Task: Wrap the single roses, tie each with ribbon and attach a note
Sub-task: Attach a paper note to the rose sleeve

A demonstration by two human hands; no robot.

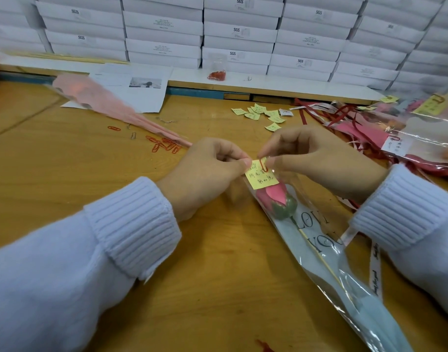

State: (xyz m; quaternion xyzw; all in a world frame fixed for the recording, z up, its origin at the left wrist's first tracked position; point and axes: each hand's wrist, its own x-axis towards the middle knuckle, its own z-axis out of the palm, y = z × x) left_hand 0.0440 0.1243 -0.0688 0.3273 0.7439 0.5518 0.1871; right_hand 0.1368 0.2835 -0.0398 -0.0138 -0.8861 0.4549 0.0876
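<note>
A pink rose (273, 198) lies in a clear sleeve (319, 252) printed with grey letters, running from the table's middle to the bottom right. A yellow handwritten note (259, 177) sits at the sleeve's top edge, with a red paper clip (263, 165) over its upper edge. My left hand (205, 174) pinches the note's left corner between thumb and forefinger. My right hand (317, 161) pinches the paper clip at the note's top. A white printed ribbon (375, 270) hangs beside the sleeve near my right cuff.
Loose red paper clips (164, 144) lie left of my hands, beside a pink wrapped cone (111, 105). Several yellow notes (261, 114) are scattered behind. Finished wrapped roses and ribbons (406, 133) pile at the right. Stacked white boxes (238, 34) wall the back.
</note>
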